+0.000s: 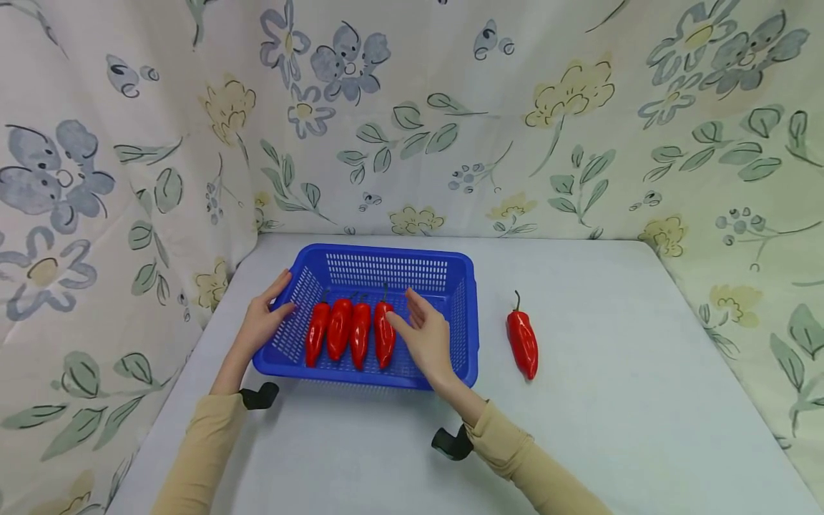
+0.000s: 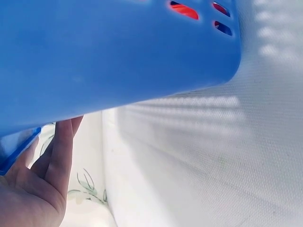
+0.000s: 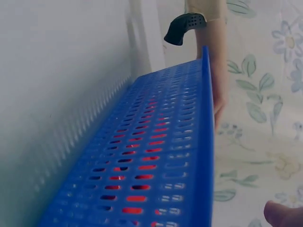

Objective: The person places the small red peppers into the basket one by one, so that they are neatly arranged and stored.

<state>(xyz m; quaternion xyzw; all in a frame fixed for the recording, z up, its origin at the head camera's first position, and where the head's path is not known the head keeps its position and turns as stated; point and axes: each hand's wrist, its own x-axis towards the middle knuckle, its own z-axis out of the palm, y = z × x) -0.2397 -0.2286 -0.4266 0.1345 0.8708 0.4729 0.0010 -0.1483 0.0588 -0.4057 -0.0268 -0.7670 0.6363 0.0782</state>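
A blue plastic basket [image 1: 399,383] with slotted walls stands on the table, and several red chili peppers [image 1: 340,330] lie side by side in it. My left hand [image 1: 260,318] holds the basket's left rim, thumb over the inside and fingers along the outside. In the left wrist view that hand [image 2: 45,182] reaches behind the basket wall [image 2: 94,56]. Over the basket's right half, my right hand [image 1: 428,340] has its thumb and fingers apart, beside the rightmost pepper [image 1: 384,343]. Only a thumb tip [image 3: 281,215] shows above the rim in the right wrist view.
Another red chili pepper [image 1: 522,343] lies on the white table [image 1: 618,372], right of the basket, stem pointing away. Flowered cloth [image 1: 489,143] hangs behind and at both sides. Each wrist carries a black camera mount [image 1: 453,443].
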